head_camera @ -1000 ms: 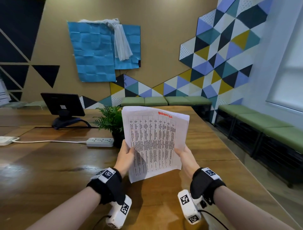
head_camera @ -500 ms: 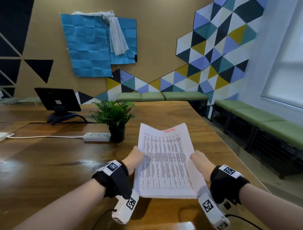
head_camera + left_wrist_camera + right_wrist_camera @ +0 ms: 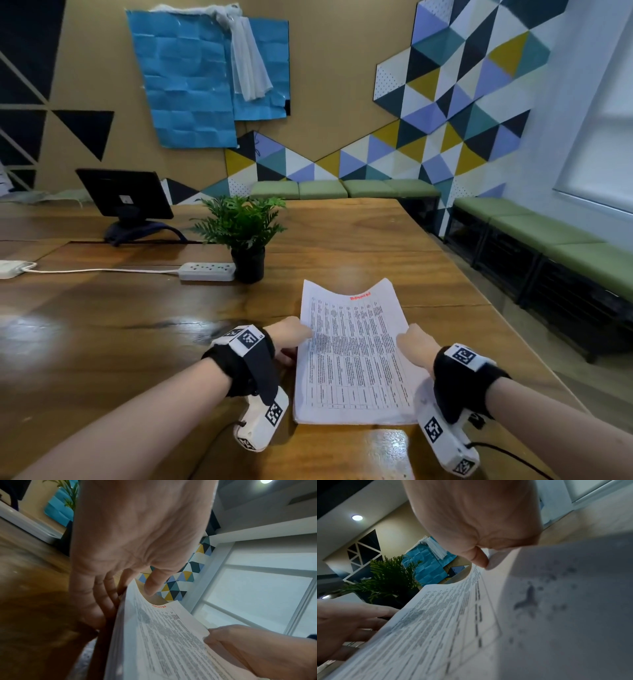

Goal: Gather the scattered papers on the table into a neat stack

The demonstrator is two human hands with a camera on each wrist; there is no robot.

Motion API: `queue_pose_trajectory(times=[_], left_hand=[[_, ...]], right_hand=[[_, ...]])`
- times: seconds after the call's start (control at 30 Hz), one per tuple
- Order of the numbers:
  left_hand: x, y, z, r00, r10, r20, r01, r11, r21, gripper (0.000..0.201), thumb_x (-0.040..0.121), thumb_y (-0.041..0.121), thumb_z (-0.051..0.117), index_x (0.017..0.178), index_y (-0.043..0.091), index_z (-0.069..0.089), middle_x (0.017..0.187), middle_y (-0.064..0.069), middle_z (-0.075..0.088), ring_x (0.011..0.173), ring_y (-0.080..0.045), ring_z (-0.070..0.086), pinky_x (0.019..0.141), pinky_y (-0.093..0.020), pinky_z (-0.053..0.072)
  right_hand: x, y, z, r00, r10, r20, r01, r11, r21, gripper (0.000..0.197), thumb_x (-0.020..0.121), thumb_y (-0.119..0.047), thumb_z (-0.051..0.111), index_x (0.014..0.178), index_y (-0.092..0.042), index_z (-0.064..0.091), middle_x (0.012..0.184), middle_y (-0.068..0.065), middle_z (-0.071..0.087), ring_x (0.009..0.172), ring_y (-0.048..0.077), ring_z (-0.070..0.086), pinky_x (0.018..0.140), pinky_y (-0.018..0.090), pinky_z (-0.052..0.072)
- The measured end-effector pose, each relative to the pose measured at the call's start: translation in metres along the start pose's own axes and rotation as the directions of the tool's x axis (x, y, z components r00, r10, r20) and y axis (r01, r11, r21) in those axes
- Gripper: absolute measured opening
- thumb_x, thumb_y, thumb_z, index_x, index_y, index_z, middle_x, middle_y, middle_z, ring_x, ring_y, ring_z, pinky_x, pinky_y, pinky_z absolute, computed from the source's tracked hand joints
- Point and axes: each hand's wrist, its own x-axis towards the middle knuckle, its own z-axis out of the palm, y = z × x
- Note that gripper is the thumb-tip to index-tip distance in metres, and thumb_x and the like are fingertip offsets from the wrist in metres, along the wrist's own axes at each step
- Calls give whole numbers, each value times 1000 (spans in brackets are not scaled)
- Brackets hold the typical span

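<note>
Papers (image 3: 354, 356) are resting on the surface (image 3: 137, 325) — both hands' fingers (image 3: 150, 586) are pinching the side edges; squeezing evenly inward should square them.

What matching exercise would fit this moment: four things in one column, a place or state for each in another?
Things:
1. papers
2. plant
3. power strip
4. left hand

Places or states:
A. white, lying just left of the black pot
B. pinching the stack's left edge
C. held at both side edges, far end curling up
D. standing in a black pot, beyond the stack

Pairs: 1-C, 2-D, 3-A, 4-B
</note>
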Motion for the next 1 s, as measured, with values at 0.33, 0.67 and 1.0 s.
queue_pose_trajectory(times=[0.33,0.67,1.0], left_hand=[[5,9,-9,994,-15,-108,11,999,-43,51,99,20,42,145,2,30,155,-11,31,141,-30,33,106,-42,39],[13,17,-3,999,-20,-51,21,1000,11,46,93,24,50,137,7,46,145,-9,47,130,-30,47,80,-39,54],[24,17,-6,995,69,-75,-66,997,35,74,90,37,50,151,9,20,158,-7,28,142,-30,33,108,-39,37]], right_hand=[[-9,-1,-36,999,16,42,-12,995,-98,24,92,-16,43,100,1,58,80,10,55,71,24,50,64,31,45],[-5,-1,-31,986,81,143,-95,991,93,27,96,-11,34,108,-2,56,100,10,58,91,21,50,73,38,53],[3,-3,-29,992,-23,127,36,994,-103,39,93,-22,42,121,2,52,88,9,54,75,22,49,51,25,40]])
